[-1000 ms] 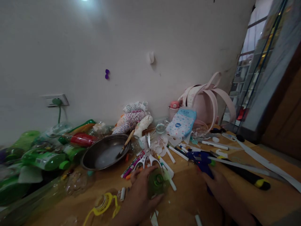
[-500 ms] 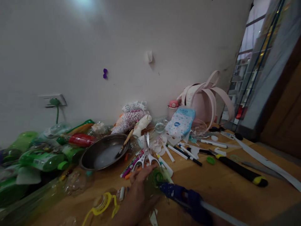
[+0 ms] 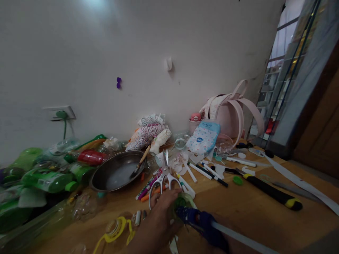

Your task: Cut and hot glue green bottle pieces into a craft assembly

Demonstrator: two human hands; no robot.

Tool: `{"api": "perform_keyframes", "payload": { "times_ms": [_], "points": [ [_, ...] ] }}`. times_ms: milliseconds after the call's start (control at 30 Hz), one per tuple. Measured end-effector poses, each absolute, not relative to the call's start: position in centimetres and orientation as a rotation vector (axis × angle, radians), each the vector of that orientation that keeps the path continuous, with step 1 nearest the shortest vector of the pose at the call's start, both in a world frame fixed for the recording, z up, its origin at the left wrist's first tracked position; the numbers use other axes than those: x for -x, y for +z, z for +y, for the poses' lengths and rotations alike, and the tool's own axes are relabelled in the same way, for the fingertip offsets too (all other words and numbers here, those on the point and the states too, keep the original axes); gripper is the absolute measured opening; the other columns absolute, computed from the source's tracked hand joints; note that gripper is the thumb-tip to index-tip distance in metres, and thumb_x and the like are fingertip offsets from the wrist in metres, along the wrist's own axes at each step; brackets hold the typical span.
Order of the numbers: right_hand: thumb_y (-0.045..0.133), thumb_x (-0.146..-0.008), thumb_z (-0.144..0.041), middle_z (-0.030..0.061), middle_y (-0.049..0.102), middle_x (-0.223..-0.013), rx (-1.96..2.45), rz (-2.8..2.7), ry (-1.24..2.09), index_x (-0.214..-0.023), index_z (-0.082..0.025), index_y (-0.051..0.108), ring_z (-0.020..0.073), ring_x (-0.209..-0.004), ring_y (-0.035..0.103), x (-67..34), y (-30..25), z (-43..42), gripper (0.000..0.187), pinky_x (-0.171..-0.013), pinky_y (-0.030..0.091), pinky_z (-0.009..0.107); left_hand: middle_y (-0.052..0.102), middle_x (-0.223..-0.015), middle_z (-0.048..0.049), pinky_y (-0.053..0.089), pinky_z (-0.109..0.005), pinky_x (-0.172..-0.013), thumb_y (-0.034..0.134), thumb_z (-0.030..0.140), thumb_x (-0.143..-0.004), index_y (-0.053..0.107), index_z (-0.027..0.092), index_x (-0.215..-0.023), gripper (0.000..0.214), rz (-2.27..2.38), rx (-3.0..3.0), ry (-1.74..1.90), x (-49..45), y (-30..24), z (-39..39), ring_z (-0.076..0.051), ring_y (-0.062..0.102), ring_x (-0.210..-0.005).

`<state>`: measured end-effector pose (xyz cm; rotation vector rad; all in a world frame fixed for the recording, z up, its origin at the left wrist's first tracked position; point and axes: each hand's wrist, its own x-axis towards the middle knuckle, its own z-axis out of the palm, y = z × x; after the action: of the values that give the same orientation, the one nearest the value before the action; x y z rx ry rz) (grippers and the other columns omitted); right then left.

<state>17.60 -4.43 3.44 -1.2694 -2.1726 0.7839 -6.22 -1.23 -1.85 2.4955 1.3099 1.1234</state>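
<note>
My left hand is closed around a green plastic bottle piece low in the middle of the view. My right hand, mostly hidden at the bottom edge, grips a blue glue gun. A long whitish glue stick juts from its rear. The gun's nozzle meets the opening of the green piece; whether it touches inside is hidden. Just beyond my left fingers lie white-handled scissors with the blades pointing away.
Left of the hands stands a metal bowl with a brush in it. Green bottles crowd the far left. Several markers, a black-and-yellow cutter and a green cap lie to the right. Behind sits a pink backpack.
The glue gun has shifted slightly left and down, and the green piece has turned a little in my left hand. The things on the table stay put.
</note>
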Motion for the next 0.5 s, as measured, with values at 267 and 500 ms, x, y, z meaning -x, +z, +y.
{"api": "perform_keyframes", "payload": {
  "times_ms": [267,500],
  "points": [
    [0.056,-0.093,-0.033,0.0067,0.061,-0.119,1.328,-2.192,0.875,-0.115,-0.021,0.06,0.019,-0.096,0.062,-17.03,3.72,-4.46,0.024,-0.081,0.054,0.038,0.067,-0.122,-0.0087,0.045,-0.043,-0.1,0.067,0.013,-0.072,0.042,0.027,-0.13,0.064,1.417,-2.533,1.049,5.89,-1.22,-1.52,-0.027,0.06,-0.117],
    [0.055,-0.094,-0.033,0.0069,0.06,-0.121,1.435,-2.106,0.908,-0.115,-0.022,0.06,0.0197,-0.098,0.062,-16.96,3.78,-4.44,0.025,-0.083,0.053,0.039,0.064,-0.126,-0.0086,0.044,-0.049,-0.101,0.067,0.011,-0.072,0.032,0.031,-0.135,0.075,1.327,-2.53,1.113,6.22,-2.17,-1.18,-0.027,0.059,-0.118]
  ]
}}
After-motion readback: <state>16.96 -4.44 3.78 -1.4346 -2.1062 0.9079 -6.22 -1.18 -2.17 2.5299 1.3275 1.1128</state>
